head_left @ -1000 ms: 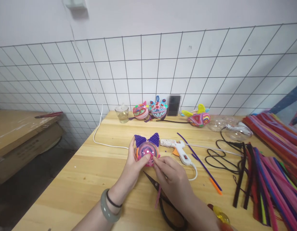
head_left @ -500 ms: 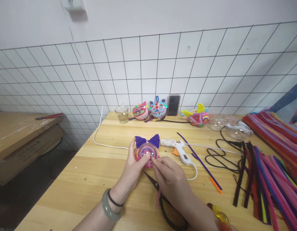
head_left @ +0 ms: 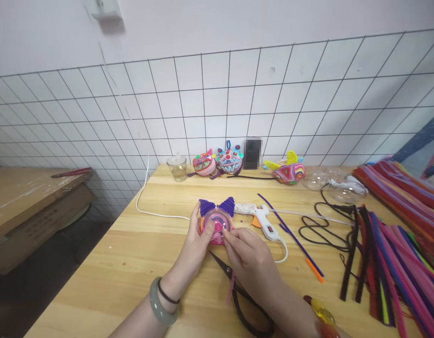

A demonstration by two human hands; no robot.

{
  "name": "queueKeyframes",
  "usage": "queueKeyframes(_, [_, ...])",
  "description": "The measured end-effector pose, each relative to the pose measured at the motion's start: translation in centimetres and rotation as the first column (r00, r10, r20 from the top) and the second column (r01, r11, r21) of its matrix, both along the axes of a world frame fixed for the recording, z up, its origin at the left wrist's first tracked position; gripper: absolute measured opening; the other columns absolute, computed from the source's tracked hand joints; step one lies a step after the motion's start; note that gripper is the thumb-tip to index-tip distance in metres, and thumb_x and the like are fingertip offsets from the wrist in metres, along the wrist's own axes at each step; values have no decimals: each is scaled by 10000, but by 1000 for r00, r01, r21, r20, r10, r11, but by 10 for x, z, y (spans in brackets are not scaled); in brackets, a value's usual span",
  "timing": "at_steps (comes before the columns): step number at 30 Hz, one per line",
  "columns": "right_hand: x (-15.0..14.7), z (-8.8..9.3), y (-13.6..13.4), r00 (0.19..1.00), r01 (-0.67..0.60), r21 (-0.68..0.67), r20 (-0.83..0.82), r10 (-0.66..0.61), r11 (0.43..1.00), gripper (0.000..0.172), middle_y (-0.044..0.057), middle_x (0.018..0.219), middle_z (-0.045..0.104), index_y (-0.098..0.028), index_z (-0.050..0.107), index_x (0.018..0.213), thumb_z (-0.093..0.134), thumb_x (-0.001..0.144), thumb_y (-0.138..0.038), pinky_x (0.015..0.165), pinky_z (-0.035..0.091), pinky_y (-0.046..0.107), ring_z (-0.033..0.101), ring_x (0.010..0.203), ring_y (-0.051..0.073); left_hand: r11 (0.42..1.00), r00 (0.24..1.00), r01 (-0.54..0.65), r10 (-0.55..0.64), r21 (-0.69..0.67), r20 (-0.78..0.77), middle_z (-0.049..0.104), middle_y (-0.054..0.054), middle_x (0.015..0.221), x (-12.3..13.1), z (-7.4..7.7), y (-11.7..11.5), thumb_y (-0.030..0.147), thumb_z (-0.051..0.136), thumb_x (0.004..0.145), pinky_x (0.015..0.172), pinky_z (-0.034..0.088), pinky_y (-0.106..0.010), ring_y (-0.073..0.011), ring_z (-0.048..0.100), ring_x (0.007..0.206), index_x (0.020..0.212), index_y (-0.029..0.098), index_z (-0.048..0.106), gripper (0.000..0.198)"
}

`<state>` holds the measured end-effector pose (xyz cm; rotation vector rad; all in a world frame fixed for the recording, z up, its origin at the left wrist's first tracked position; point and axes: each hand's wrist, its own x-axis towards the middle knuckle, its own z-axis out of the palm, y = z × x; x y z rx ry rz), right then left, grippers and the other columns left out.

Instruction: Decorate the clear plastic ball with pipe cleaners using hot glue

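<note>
My left hand (head_left: 199, 237) is closed around the left side of a round, clear plastic ball ornament (head_left: 218, 218) with pink and purple coils inside. Two purple pipe-cleaner ears (head_left: 226, 206) stand on its top, and an orange bit shows at its left edge. The thumb lies on the ball's front. My right hand (head_left: 250, 253) pinches at the ball's lower right edge; the fingertips hide the spot. A pink pipe cleaner (head_left: 231, 288) hangs out below this hand. Beneath the right hand lie black-handled scissors (head_left: 222, 265), partly covered by it.
A white glue gun (head_left: 262, 220) lies right of the ball, with purple and orange pipe cleaners (head_left: 313, 270) beyond. Finished ornaments (head_left: 231, 162) and a glass (head_left: 177, 169) stand along the wall. Bundles of pipe cleaners (head_left: 396, 263), a black cable (head_left: 318, 230) and clear balls (head_left: 346, 192) fill the right.
My left thumb has slid down and left on the ball, baring a pink coil at its middle. The right hand keeps its pinch at the edge. The view has shifted slightly.
</note>
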<state>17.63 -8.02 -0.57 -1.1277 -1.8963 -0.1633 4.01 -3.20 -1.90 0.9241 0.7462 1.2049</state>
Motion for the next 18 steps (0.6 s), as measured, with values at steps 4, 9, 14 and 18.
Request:
queueKeyframes(4, [1,-1,0,1000,10,-3,7,-10,1000,188,74,730,637,-147,673,901,497,897,-79,613,483,306,577,681,184,998,997,55,-53,-18,62,482,-139,1404,-1,3,-2,500,558,848,941,463,-419,-260,569,1155,1465,315,200,737])
queueKeyframes(9, [2,-3,1,1000,12,35,7,-12,999,197,67,746,647,-159,673,933,503,891,-69,626,488,298,588,694,178,997,997,47,-42,-66,64,515,-133,1365,0,12,-5,473,622,815,874,503,-390,-256,577,1130,1466,335,187,795])
queueKeyframes(14, [3,-4,2,1000,-4,44,18,4,999,223,72,753,648,-136,673,987,500,877,-48,632,500,303,602,703,181,993,998,11,-3,-117,66,537,-127,1330,1,15,-5,457,652,797,821,526,-366,-244,598,1084,1453,329,228,792])
queueKeyframes(18, [6,-5,2,1000,-2,62,16,1,998,225,72,765,653,-143,665,1015,498,888,-60,629,504,300,605,708,180,992,998,21,-14,-125,56,573,-119,1286,-1,15,-6,478,628,808,789,534,-361,-233,625,1033,1464,342,196,797])
